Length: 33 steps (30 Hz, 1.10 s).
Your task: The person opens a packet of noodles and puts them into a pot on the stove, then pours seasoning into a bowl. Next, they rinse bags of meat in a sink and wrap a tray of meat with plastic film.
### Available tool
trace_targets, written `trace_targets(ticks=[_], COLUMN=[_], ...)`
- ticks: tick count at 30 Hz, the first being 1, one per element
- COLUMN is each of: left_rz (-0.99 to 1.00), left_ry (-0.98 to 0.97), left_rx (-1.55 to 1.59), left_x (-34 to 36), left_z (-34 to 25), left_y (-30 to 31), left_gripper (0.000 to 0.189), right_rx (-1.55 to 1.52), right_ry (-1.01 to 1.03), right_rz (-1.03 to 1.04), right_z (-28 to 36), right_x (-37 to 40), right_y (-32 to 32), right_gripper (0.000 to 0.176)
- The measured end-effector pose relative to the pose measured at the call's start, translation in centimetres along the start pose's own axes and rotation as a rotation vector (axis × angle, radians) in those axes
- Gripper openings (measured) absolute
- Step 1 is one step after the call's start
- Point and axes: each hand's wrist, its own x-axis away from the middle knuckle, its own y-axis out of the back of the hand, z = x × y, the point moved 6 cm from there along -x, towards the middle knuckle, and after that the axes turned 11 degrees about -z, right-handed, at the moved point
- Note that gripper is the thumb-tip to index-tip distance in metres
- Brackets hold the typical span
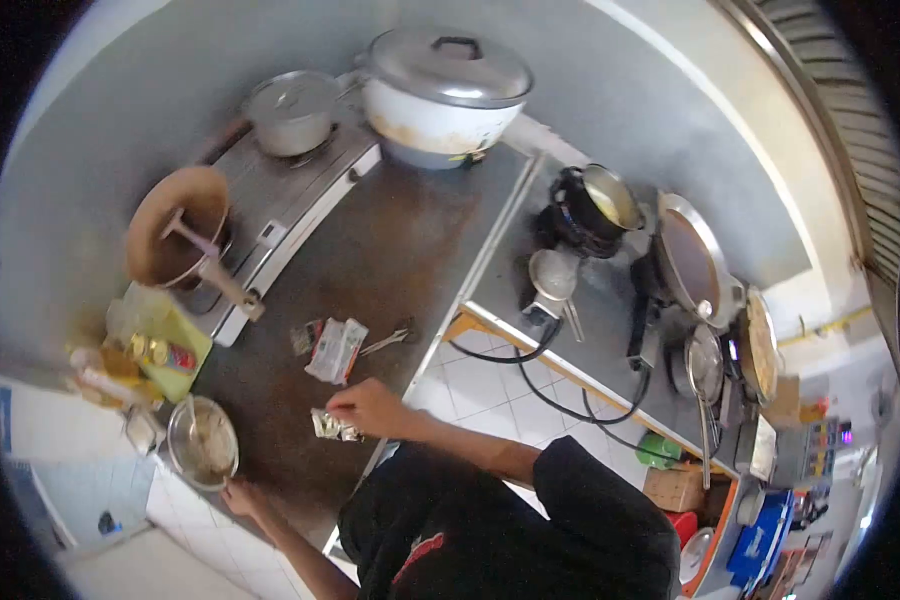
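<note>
At the lower left of the head view, a metal bowl [232, 440] holds a pale mixture, with a utensil leaning in it. My left hand [244, 496] has its fingers closed at the bowl's near rim. Over the dark counter, my right hand [368, 409] is held with curled, pinched fingers; what they hold, if anything, is too small to tell. A small opened foil packet [325, 424] lies just under those fingers. Further off are a white and red packet [336, 350], a dark small wrapper [307, 337] and thin metal cutlery [386, 341].
A gas stove [305, 215] carries a lidded pot [292, 118] and a brown pan [160, 215]. A large rice cooker [445, 120] stands at the back. Bottles and a yellow-green tray [192, 350] sit left. Rightward, another counter holds a wok [692, 250], pots and hanging black cables.
</note>
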Motion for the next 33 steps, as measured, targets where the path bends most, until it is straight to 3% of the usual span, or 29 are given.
trace_targets(ticks=[1, 2, 3, 4, 5, 6, 7, 8, 9, 12, 13, 16, 17, 20, 21, 23, 24, 26, 27, 29, 31, 33], left_rz=[0.022, 0.144, 0.298, 0.436, 0.211, 0.160, 0.291, 0.208, 0.222, 0.224, 0.241, 0.172, -0.019, 0.129, 0.315, 0.761, 0.893, 1.007, 0.940, 0.799, 0.703, 0.700], left_ry=[0.037, 0.114, 0.256, 0.404, 0.109, 0.125, 0.255, 0.312, 0.318, 0.359, 0.419, 0.442, 0.152, -0.156, -0.144, -0.045, 0.209, 0.306, 0.367, 0.481, 0.568, 0.611], left_rx=[0.058, 0.251, 0.492, 0.673, 0.389, 0.344, 0.432, 0.329, 0.419, 0.366, 0.361, 0.294, 0.087, 0.053, 0.075, 0.321, 0.389, 0.087, 0.179, 0.358, 0.437, 0.488], left_x=[0.0, 0.3, 0.6, 1.7, 2.5, 6.4, 5.5, 8.9, 8.9, 13.2, 13.8, 15.4, 14.4, 16.7, 19.8, 27.3, 29.1, 28.2, 27.8, 26.6, 24.5, 23.2], left_z=[0.2, 0.8, 1.6, 2.2, 2.0, -1.1, 2.8, 0.0, 2.8, 1.3, 1.9, 1.4, 1.7, -2.1, -5.6, -11.5, -11.5, -8.1, -8.7, -9.9, -9.2, -8.6], left_y=[0.0, -0.9, -1.3, -1.6, -1.0, -1.0, -1.2, -0.9, -1.6, -1.5, -1.8, 0.2, 1.0, 1.4, 0.3, -2.5, -3.8, -5.4, -5.2, -4.6, -4.0, -3.6], left_gripper=[0.022, 0.019, 0.017, 0.015, 0.014, 0.012, 0.016, 0.023, 0.029, 0.035, 0.041, 0.045, 0.050, 0.057, 0.061, 0.057, 0.050, 0.038, 0.033, 0.024, 0.020, 0.022], right_rx=[0.021, 0.073, 0.081, 0.088, -0.133, -0.340, -0.342, -0.340, -0.335, 0.030, -0.272, -0.536, -0.004, 0.302, 0.173, -0.082, -0.206, -0.299, -0.347, -0.033, 0.823, 0.769], right_ry=[-0.003, 0.129, 0.093, 0.073, -0.054, -0.182, -0.161, -0.144, -0.127, -0.095, -0.163, -0.201, 0.048, -0.063, -0.092, -0.131, -0.113, -0.091, -0.080, -0.231, 0.274, 0.184], right_rz=[-0.027, -0.145, -0.237, -0.148, 0.059, 0.264, 0.296, 0.315, 0.329, 0.003, 0.100, 0.426, 0.066, -0.089, -0.103, 0.058, 0.119, 0.207, 0.253, 0.106, -0.192, -0.151], right_z=[-0.1, -1.3, -1.0, 0.2, 1.8, 2.7, 2.3, 1.5, 0.4, -4.0, -3.1, -0.4, -5.0, -8.5, -6.4, -3.1, -2.3, -2.1, -2.2, -10.4, -20.0, -23.1], right_x=[-0.1, -0.2, -0.5, -0.9, -0.4, 0.0, 0.2, 0.5, 0.7, -1.4, -0.6, 0.2, -0.9, -1.5, -1.4, 0.8, -0.2, -0.5, -0.8, -2.3, -2.4, -1.5], right_y=[0.6, 0.8, 2.0, 2.6, 2.2, 1.7, 1.6, 1.3, 1.1, 3.6, 2.9, 2.0, 2.3, 5.2, 4.7, 1.9, 1.2, 0.6, 0.3, 2.6, 7.1, 9.3], right_gripper=[0.016, 0.015, 0.015, 0.015, 0.012, 0.009, 0.008, 0.007, 0.007, 0.009, 0.008, 0.007, 0.010, 0.010, 0.009, 0.011, 0.011, 0.016, 0.019, 0.024, 0.036, 0.042])
